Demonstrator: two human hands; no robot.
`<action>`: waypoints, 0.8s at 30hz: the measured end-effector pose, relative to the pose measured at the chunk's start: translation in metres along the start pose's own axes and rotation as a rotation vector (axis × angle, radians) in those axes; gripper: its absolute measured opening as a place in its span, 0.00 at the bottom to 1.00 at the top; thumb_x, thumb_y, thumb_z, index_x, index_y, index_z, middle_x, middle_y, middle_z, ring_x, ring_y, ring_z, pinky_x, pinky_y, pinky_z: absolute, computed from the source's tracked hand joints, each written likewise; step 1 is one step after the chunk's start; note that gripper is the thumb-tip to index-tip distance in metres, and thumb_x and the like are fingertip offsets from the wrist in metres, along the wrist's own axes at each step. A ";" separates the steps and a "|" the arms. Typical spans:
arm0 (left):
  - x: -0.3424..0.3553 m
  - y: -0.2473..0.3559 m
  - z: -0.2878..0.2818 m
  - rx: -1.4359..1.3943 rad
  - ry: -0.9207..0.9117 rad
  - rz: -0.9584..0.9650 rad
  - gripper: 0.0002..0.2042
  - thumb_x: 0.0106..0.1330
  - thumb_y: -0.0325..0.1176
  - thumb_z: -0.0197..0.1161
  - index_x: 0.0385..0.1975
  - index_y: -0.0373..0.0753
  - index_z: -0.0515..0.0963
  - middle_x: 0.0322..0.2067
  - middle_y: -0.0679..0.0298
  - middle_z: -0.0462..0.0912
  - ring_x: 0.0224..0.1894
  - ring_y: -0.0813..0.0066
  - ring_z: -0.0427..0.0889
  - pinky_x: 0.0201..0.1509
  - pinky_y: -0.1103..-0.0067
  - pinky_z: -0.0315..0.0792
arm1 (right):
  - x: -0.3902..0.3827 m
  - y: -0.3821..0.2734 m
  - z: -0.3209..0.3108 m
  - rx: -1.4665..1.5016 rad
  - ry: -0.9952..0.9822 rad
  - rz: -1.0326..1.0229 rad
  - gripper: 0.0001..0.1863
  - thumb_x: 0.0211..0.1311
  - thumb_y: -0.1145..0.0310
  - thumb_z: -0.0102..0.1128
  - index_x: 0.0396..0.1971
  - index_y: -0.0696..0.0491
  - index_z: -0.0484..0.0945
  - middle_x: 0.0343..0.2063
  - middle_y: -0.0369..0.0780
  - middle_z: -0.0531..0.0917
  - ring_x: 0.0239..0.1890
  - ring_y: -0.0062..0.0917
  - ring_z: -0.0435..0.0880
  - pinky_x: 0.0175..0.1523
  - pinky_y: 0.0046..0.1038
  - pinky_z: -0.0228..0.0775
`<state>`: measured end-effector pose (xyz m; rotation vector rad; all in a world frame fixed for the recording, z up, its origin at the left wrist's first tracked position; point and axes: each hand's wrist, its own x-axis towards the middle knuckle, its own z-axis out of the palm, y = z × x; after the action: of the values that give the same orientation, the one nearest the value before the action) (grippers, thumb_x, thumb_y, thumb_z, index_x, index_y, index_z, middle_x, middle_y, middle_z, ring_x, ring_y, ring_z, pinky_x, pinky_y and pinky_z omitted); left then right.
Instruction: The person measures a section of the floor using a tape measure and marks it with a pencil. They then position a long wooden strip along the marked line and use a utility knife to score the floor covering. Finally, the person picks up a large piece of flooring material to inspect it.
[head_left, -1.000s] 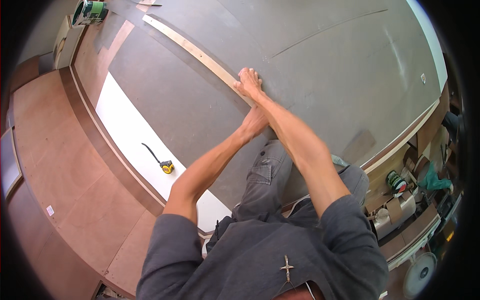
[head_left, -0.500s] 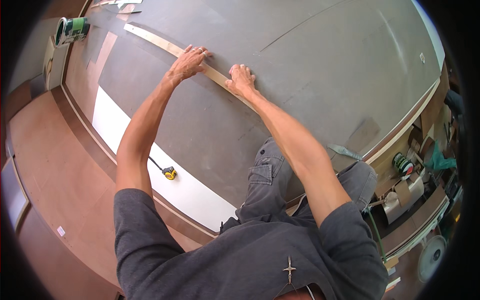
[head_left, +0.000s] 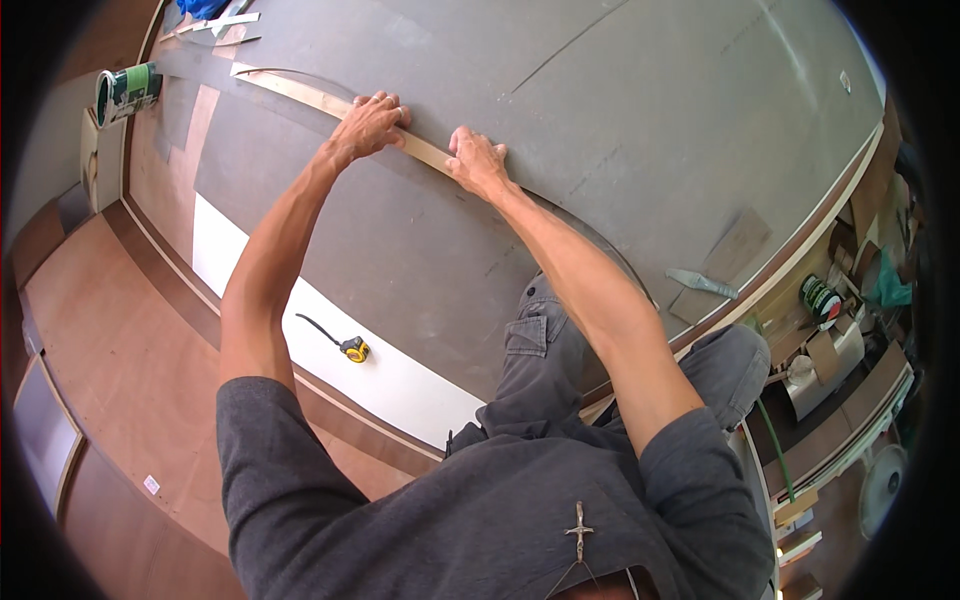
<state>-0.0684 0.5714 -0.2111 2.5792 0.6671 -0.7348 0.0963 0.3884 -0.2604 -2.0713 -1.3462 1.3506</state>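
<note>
A long pale wooden strip (head_left: 290,92) lies slantwise over a large grey sheet (head_left: 400,260). My left hand (head_left: 370,122) is closed over the strip's middle, its fingers curled past the far edge. Farther along, toward me, my right hand (head_left: 478,160) grips at the strip with bent fingers. A thin dark strip (head_left: 600,238) bows out beyond my right forearm. Another thin dark curve (head_left: 300,73) runs by the wooden strip's far end to my left hand; whether both are one piece is hidden. My right forearm covers the wooden strip's near end.
On a white band (head_left: 310,310) at the near left sits a yellow and black tape measure (head_left: 355,349). A grey-handled tool (head_left: 702,283) lies near the right edge. A green-labelled can (head_left: 130,92) stands far left. Offcuts and another can (head_left: 820,300) clutter the right side.
The thin dark curves now stand out at the wooden strip's far end and beyond my right forearm. My hands stay on the wooden strip, and the whole view has shifted slightly.
</note>
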 end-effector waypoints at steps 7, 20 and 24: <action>0.008 0.014 -0.005 0.139 0.135 -0.115 0.38 0.52 0.37 0.80 0.65 0.51 0.69 0.65 0.68 0.69 0.71 0.64 0.66 0.80 0.46 0.51 | 0.021 0.027 -0.022 0.122 0.039 -0.085 0.27 0.60 0.62 0.71 0.59 0.49 0.77 0.52 0.42 0.82 0.59 0.40 0.80 0.63 0.53 0.67; 0.003 0.036 0.005 0.142 0.360 -0.305 0.67 0.40 0.40 0.86 0.81 0.61 0.43 0.80 0.69 0.48 0.82 0.60 0.46 0.79 0.37 0.43 | -0.148 0.080 -0.028 -0.272 0.267 -0.190 0.28 0.59 0.64 0.73 0.58 0.48 0.72 0.53 0.44 0.76 0.57 0.41 0.76 0.56 0.48 0.70; -0.016 0.035 0.019 0.069 0.443 -0.422 0.64 0.43 0.39 0.86 0.80 0.60 0.46 0.80 0.67 0.50 0.81 0.59 0.48 0.77 0.36 0.45 | -0.144 0.094 -0.013 -0.246 0.304 -0.227 0.25 0.61 0.70 0.65 0.58 0.48 0.72 0.52 0.46 0.75 0.57 0.43 0.76 0.56 0.49 0.71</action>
<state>-0.0686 0.5285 -0.2092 2.7166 1.3719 -0.2947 0.1416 0.2228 -0.2417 -2.0911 -1.6119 0.7741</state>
